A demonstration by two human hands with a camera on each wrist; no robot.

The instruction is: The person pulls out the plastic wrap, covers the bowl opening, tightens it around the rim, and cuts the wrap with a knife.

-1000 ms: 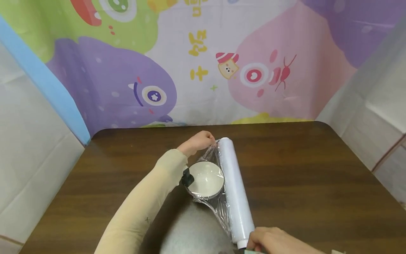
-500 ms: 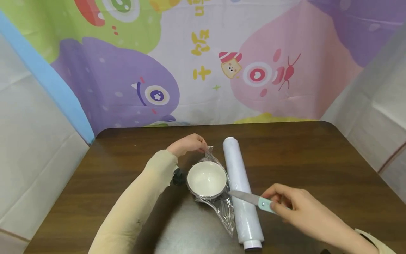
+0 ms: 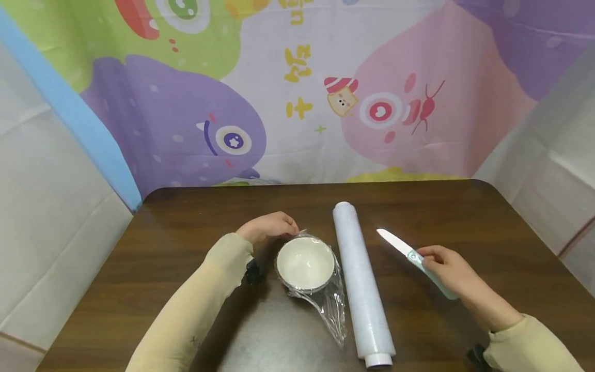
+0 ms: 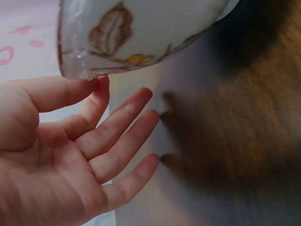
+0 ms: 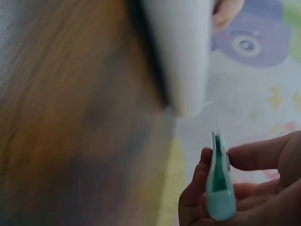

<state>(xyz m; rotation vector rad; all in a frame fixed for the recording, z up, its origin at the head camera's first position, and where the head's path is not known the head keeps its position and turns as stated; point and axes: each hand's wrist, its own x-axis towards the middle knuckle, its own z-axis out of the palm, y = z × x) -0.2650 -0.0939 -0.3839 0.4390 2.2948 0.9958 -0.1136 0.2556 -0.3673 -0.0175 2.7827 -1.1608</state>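
A white bowl (image 3: pixel 305 262) stands on the dark wooden table (image 3: pixel 465 217), draped in clear cling film (image 3: pixel 332 310) whose loose tail lies toward me. My left hand (image 3: pixel 293 230) is at the bowl's far-left rim. In the left wrist view, the left hand (image 4: pixel 99 87) pinches the film between thumb and forefinger under the bowl (image 4: pixel 141 28), other fingers spread. The cling film roll (image 3: pixel 360 279) lies just right of the bowl. Right of the roll, my right hand (image 3: pixel 425 257) grips a knife (image 3: pixel 392 240) by its teal handle (image 5: pixel 218 197), blade pointing away and left.
A colourful cartoon backdrop (image 3: pixel 297 93) hangs behind the table's far edge, with pale sheets at both sides. The table's rounded far corners show. Bare wood extends right of the knife and left of my left arm.
My right hand left the roll's near end, brought a knife to the film by the roll, then drew it off to the right. The film now hangs free of the roll. My left hand lowered to the bowl.
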